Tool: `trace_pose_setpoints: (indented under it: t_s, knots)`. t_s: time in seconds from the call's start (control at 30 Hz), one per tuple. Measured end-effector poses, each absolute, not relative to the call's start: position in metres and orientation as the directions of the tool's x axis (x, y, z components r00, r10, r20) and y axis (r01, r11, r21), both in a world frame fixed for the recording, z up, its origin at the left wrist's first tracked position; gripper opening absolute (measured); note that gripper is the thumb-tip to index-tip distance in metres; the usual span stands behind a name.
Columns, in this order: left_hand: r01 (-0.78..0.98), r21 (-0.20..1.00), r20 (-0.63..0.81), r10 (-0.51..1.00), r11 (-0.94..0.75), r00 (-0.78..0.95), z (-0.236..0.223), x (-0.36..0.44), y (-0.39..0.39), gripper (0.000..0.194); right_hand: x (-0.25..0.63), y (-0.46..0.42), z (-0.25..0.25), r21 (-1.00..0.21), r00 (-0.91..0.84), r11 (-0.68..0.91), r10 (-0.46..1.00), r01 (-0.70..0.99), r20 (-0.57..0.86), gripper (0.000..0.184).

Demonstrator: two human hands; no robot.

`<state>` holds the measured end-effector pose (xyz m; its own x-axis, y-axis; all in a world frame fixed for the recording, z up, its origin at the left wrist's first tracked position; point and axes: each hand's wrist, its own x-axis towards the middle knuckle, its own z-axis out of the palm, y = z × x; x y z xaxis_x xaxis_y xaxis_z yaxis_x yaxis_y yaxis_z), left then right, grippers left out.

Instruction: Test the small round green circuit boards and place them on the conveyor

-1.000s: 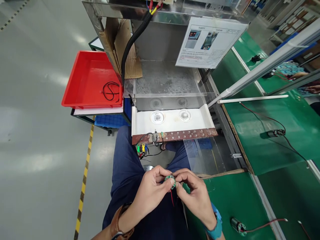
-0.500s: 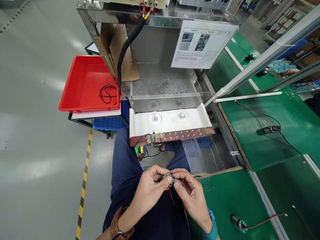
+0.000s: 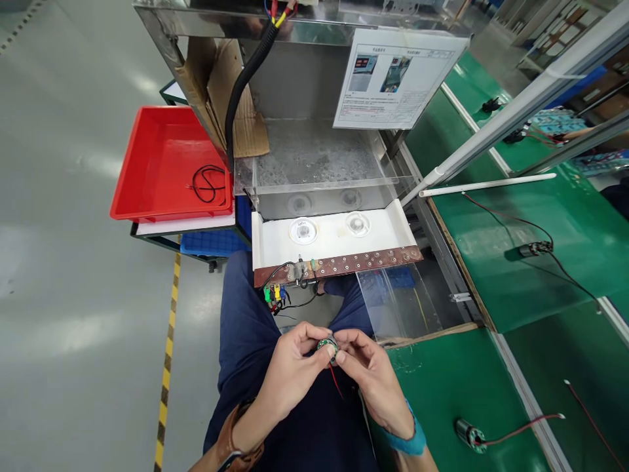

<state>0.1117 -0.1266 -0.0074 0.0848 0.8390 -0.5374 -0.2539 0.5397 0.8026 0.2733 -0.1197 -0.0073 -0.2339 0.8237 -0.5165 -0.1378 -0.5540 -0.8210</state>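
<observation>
At the lower centre of the frame, the left hand (image 3: 291, 372) and right hand (image 3: 369, 372) are pinching a round green part (image 3: 324, 342) between them, while its red wire (image 3: 335, 381) is hanging below.

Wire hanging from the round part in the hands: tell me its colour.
The wire is red, seen in the head view.

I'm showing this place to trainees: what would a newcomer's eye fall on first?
Probably the bright red tray, left of the metal stand. Next, low in the middle, the left hand and right hand, holding a small round green part with a red wire hanging below. The green work surfaces on the right would likely follow.
</observation>
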Motion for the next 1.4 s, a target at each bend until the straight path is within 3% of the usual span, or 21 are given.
trace_pose_setpoints:
  t_s: [0.4,0.7,0.9,1.03,1.4]
  knots:
    - [-0.323,0.761,-0.556,0.822,0.562,0.120,-0.004,0.112,-0.124,0.026,0.273,-0.118,-0.008,-0.792,-0.250,-0.581,0.808,-0.189,-0.533,0.037]
    - [-0.298,0.789,-0.503,0.843,0.537,0.190,0.005,0.112,-0.121,0.035,0.284,-0.113,-0.008,-0.834,-0.238,-0.539,0.831,-0.118,-0.503,0.036]
    - [-0.314,0.718,-0.576,0.784,0.621,0.233,0.013,0.104,-0.115,0.048,0.285,-0.110,-0.010,-0.841,-0.200,-0.531,0.840,-0.107,-0.504,0.038]
    - [-0.328,0.716,-0.579,0.787,0.616,0.214,0.010,0.103,-0.113,0.046,0.284,-0.109,-0.008,-0.841,-0.207,-0.527,0.842,-0.117,-0.499,0.037]
    - [-0.329,0.725,-0.580,0.794,0.605,0.183,0.001,0.100,-0.108,0.042,0.287,-0.097,-0.005,-0.922,-0.312,-0.385,0.881,-0.037,-0.355,0.033]
